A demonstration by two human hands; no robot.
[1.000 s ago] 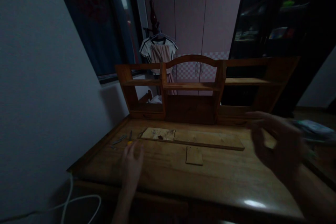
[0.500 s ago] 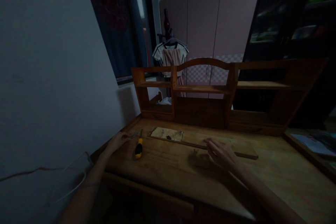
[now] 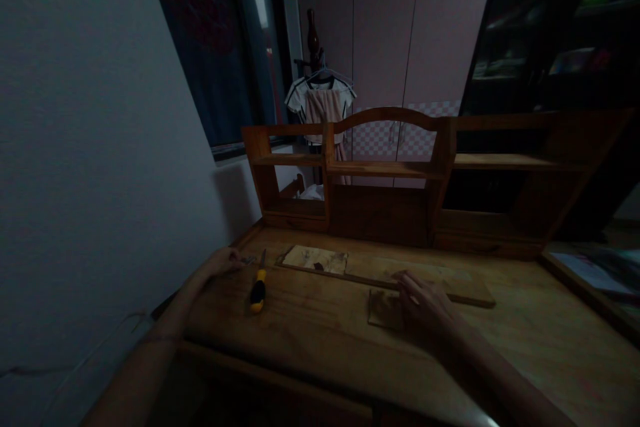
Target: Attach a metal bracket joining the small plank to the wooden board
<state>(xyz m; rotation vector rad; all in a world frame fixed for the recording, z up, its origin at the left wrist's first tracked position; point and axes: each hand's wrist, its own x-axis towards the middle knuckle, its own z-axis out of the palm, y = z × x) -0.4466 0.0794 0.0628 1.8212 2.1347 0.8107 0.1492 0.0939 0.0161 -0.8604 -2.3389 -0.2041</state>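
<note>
My left hand (image 3: 226, 260) rests at the left side of the wooden desk, its fingers drawn together beside some small metal pieces (image 3: 249, 259). Whether they pinch one is too dark to see. Just right of these lies a yellow-and-black screwdriver (image 3: 259, 290), its shaft pointing away from me. My right hand (image 3: 423, 297) hovers over or touches the near edge of a long wooden board (image 3: 370, 271), with fingers closed; what they hold, if anything, is hidden. Beside it shows a small thin square piece (image 3: 384, 310), partly covered by the hand. A pale, stained patch (image 3: 315, 259) covers the board's left end.
A wooden shelf unit (image 3: 380, 170) stands along the desk's back. The white wall (image 3: 125, 147) closes off the left side. Papers (image 3: 585, 270) lie beyond a raised wooden edge at right. Clothes (image 3: 320, 100) hang behind, before a pink wardrobe (image 3: 383, 47). The light is dim.
The view has shifted slightly. The small square piece now shows beside my right hand, where a dark shadow lay before. My left hand has barely moved.
</note>
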